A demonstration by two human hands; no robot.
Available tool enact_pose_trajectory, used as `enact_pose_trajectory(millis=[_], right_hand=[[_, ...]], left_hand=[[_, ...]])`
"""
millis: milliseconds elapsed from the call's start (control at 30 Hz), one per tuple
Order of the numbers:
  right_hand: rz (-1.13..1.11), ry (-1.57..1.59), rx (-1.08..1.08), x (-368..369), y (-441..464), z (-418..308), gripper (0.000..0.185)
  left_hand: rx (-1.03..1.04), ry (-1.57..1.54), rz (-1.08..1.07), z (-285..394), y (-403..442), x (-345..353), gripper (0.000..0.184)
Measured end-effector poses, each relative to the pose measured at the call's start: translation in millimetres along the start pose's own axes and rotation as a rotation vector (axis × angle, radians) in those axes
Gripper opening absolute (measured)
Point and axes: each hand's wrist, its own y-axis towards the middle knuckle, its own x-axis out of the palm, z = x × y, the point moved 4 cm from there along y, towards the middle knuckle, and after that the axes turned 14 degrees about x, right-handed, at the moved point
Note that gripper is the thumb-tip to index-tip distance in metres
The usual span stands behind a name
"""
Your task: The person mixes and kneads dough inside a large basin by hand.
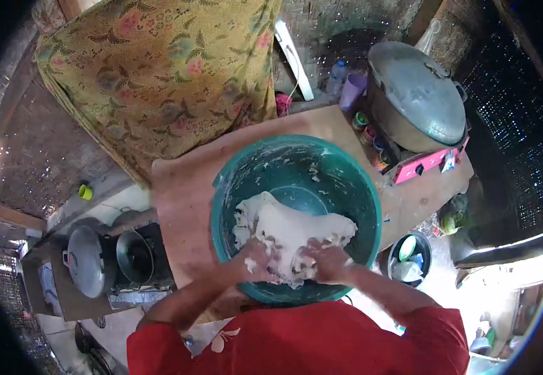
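Observation:
A large green basin [378, 223] stands on the wooden table, its inner wall smeared with white residue. Inside it lies a big lump of white dough [293, 225], spread across the near half. My left hand [260, 259] presses into the dough's near left side, its fingers closed around some of it. Close beside it on the right, my right hand [324, 261] grips the dough's near edge. Bits of dough stick to both hands, and the fingertips are partly sunk in it.
Right of the basin, a large lidded pot [418, 94] sits on a pink stove [423, 167]. A purple cup [353, 92] and a bottle [336, 78] stand behind. At left are another lidded pot [85, 261] and a dark pan [135, 257]. A bucket [426, 247] stands lower right.

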Motion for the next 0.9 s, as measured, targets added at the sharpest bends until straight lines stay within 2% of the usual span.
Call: enact_pose_trajectory(millis=[33,67,133,167,233,267,300,333,400,433,467,533,600,667,700,733,800,833,867,900], right_hand=[[-0.032,0.000,0.015,4,3,-5,0.062],[-0.066,-0.003,0.028,8,7,-7,0.062],[-0.026,-0.066,0.066,33,31,-8,0.061],[0.023,-0.126,0.104,42,45,-5,0.060],[0.068,-0.122,0.122,46,74,4,0.060],[0.125,-0.119,0.147,48,89,10,0.060],[0.259,-0.113,0.166,66,107,21,0.056],[0.254,-0.110,0.164,95,134,37,0.056],[0.254,-0.100,0.201,132,180,66,0.048],[0.019,-0.134,0.324,54,152,39,0.065],[0.036,-0.135,0.327,56,159,44,0.065],[0.275,-0.062,0.291,70,177,58,0.061],[0.162,0.177,0.342,64,172,66,0.059],[0.125,-0.121,0.092,38,155,43,0.064],[0.095,-0.119,0.103,48,167,59,0.065],[0.065,-0.116,0.113,58,178,75,0.066],[-0.055,0.130,-0.240,55,151,82,0.066],[-0.060,0.123,-0.249,49,137,80,0.066],[0.022,0.051,-0.195,33,118,74,0.067],[0.101,-0.018,-0.139,25,107,72,0.068]], left_hand=[[-0.064,0.069,-0.107,9,1,5,0.063],[-0.070,0.059,-0.107,8,1,15,0.063],[-0.270,0.299,-0.352,-15,-1,44,0.043],[-0.278,0.290,-0.356,-24,4,58,0.043],[-0.355,0.693,-0.056,-43,20,64,0.032],[-0.359,0.690,-0.062,-57,30,64,0.032],[-0.434,0.464,-0.163,-80,42,61,0.028],[-0.504,0.235,-0.261,-98,50,62,0.024],[-0.463,0.242,-0.233,-116,65,54,0.022],[-0.416,0.246,-0.208,-121,71,52,0.022],[-0.408,0.260,-0.201,-133,74,58,0.022],[-0.512,0.239,-0.063,-150,71,69,0.022],[-0.438,0.317,-0.005,-132,77,65,0.022],[-0.461,0.291,-0.191,-132,77,62,0.026],[-0.463,0.316,-0.177,-132,73,55,0.026],[-0.380,0.203,-0.226,-115,70,42,0.029],[-0.216,-0.052,-0.330,-79,54,32,0.042],[-0.225,-0.053,-0.322,-77,38,35,0.042],[-0.222,0.144,-0.015,-75,21,26,0.045],[-0.222,0.240,0.139,-71,15,19,0.047]])
